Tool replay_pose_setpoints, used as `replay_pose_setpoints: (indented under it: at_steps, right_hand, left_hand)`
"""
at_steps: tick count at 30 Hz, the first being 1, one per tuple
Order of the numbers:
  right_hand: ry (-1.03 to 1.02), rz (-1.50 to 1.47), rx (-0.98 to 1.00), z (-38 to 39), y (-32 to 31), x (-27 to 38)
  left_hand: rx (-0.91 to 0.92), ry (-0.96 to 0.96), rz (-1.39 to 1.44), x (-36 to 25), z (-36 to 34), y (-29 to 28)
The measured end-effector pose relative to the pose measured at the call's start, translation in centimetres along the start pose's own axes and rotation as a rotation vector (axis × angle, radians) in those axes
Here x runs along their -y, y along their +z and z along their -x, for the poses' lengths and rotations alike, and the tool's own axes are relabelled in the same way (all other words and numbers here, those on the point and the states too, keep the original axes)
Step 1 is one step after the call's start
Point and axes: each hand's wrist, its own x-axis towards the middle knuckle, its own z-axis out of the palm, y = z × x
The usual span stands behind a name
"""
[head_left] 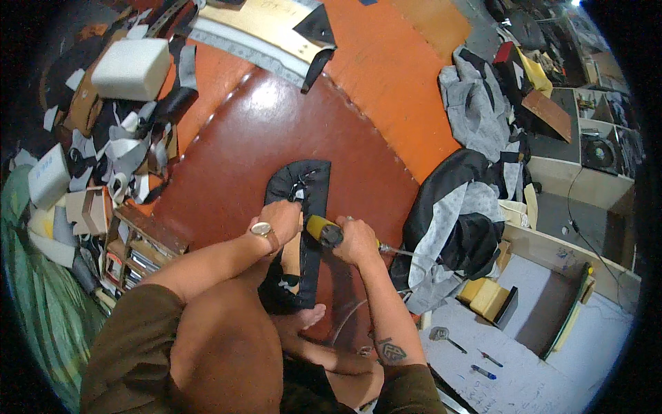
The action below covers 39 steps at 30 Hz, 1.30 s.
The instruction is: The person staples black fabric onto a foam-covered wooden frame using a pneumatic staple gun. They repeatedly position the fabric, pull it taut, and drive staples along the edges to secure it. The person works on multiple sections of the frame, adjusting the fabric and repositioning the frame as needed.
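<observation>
A curved black padded piece point(315, 259) with a tan strip along its middle lies over my bare legs on the brown cushioned mat point(207, 159). My left hand point(281, 219), with a wristwatch at its wrist, has its fingers closed on the upper part of this piece. My right hand point(356, 241) grips a yellow-and-black pneumatic staple gun point(321, 229), its nose against or close beside the piece's right edge. A thin air hose runs off to the right from the tool. A bare foot shows beneath the piece's lower end.
Left: fabric scraps, white foam blocks point(129, 67) and a small wooden rack point(134, 259). Top: a pale board point(262, 27). Right: heaped black-and-grey fabric point(445, 228), open compartments point(579, 207), and a white board point(448, 372) bearing pens and yellow foam point(489, 300).
</observation>
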Motion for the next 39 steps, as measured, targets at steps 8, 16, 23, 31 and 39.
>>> replay_pose_setpoints:
  at_steps: [8,16,23,31,39]
  right_hand:
    - [0.358,-0.173,-0.418,9.4,5.4,-10.4]
    - [0.333,-0.461,-0.553,15.3,17.5,-4.5]
    - [0.537,-0.754,-0.192,13.9,24.8,3.2]
    - [0.231,-1.113,-0.089,12.8,24.4,2.1]
    - [0.335,-1.373,-0.211,20.4,17.1,5.4]
  left_hand:
    - [-0.090,0.026,0.510,8.4,10.1,-1.3]
    - [-0.509,0.162,-0.318,5.3,2.3,8.0]
    - [-0.219,0.202,0.502,6.0,28.7,-10.9]
    - [-0.771,0.162,0.812,1.3,42.6,-13.2]
    - [-0.992,0.182,0.296,1.8,41.7,-10.3]
